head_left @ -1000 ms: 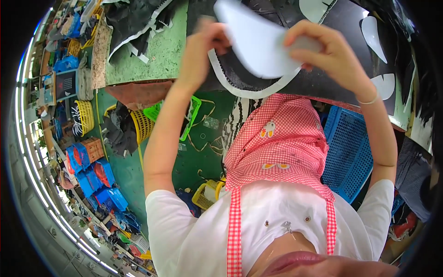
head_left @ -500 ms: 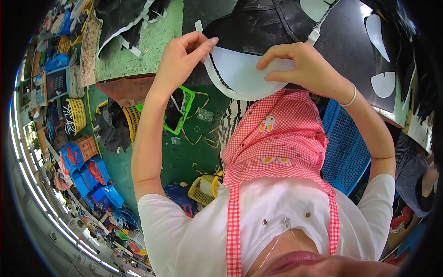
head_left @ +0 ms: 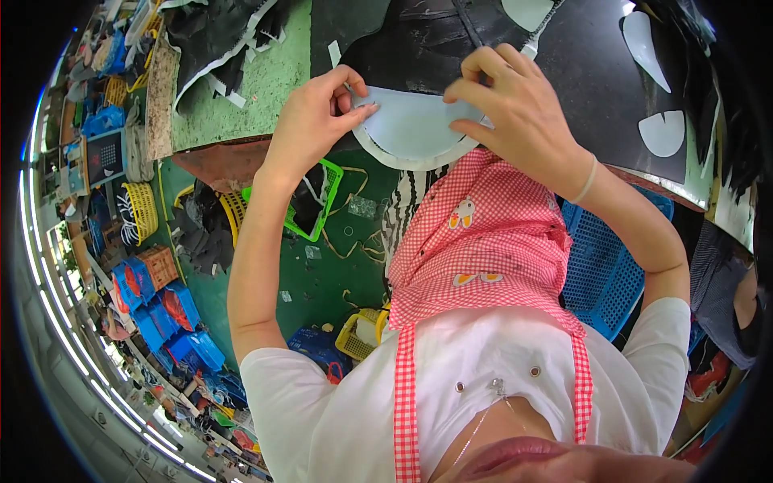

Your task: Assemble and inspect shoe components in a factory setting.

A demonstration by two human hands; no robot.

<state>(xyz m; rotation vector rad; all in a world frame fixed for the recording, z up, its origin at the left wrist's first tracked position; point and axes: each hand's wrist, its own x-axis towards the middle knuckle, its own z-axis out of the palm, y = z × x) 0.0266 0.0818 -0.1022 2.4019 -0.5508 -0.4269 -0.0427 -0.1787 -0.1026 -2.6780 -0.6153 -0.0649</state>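
A smooth pale half-moon sheet lies at the table's near edge over a dark piece with a white curved border. My left hand is at the sheet's left end, fingers curled and thumb pressed on its surface; the fingertips' grip is partly hidden. Over the right end is my right hand, with thumb and forefinger apart near the sheet's surface. Beyond both hands spreads black leather-like material. The right end of the sheet is partly covered by my right hand.
Pale cut pieces lie on the dark mat to the right. Black scraps with white edging rest on the green tabletop at left. Below are a blue crate, a green basket and a yellow basket.
The dark toothed edge beside the pale sheet at left is now mostly covered. My left thumb has come down onto the sheet, and my right hand has turned, its fingers lifting more upright.
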